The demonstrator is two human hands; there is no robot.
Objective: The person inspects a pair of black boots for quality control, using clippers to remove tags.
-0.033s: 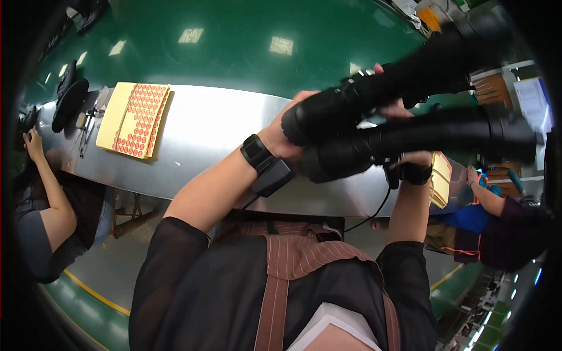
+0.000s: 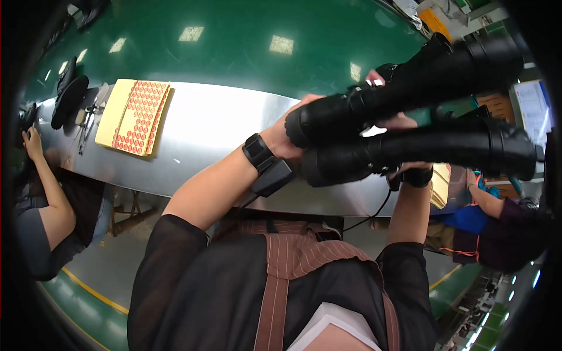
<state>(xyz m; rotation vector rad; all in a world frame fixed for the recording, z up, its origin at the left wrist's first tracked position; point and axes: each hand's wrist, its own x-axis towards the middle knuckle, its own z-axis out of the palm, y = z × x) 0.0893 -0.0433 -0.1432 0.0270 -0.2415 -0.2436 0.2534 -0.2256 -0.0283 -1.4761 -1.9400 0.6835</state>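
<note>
A pair of tall black boots hangs over the metal worktop, both lying sideways with soles to the left and shafts to the right. The upper boot runs above and roughly parallel to the lower boot. My left hand is closed at the sole ends, its fingers partly hidden behind the boots. My right hand reaches up between and behind them, closed round the boots near their middles, with a few fingertips showing past the upper one. Each wrist wears a black band with a dark box.
The metal worktop crosses in front, with a green surface beyond. A yellow sheet stack with red round stickers lies left, beside metal tools and a black shoe. Co-workers sit on both sides. More yellow sheets lie right.
Both boots have shifted slightly, their shaft ends a little to the right. A black boot-like shape behind them shows more. My grip looks the same.
</note>
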